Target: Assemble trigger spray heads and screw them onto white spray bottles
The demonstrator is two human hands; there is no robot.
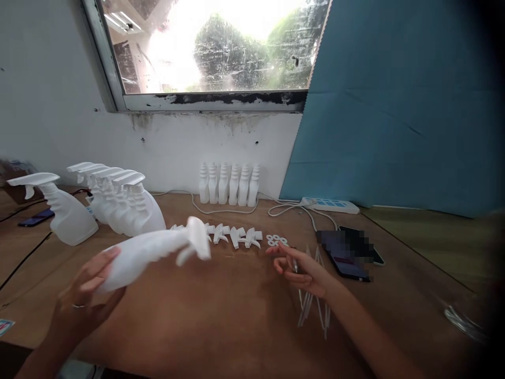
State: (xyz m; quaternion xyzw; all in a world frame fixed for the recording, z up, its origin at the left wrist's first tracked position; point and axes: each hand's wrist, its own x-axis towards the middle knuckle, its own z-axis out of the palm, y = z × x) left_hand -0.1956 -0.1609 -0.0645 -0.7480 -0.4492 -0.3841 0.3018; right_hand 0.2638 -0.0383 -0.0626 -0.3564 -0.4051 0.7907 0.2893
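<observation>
My left hand [84,292] grips a white spray bottle [145,255] by its base. The bottle is tilted nearly flat above the table, its trigger head pointing right. My right hand [302,268] has its index finger stretched toward several small white rings [276,240]. Its other fingers curl round a thin, shiny metallic tool [295,266], whose kind I cannot make out. Below that hand lie several thin white tubes [305,310], partly covered by it. White trigger heads [246,237] lie in a row left of the rings, some hidden behind the held bottle.
Several spray bottles with heads [145,210] stand at the left, near a phone [37,217]. Headless bottles [233,184] line the wall under the window. A power strip [331,205], its cable and two dark phones [347,258] occupy the right side of the brown table [189,326].
</observation>
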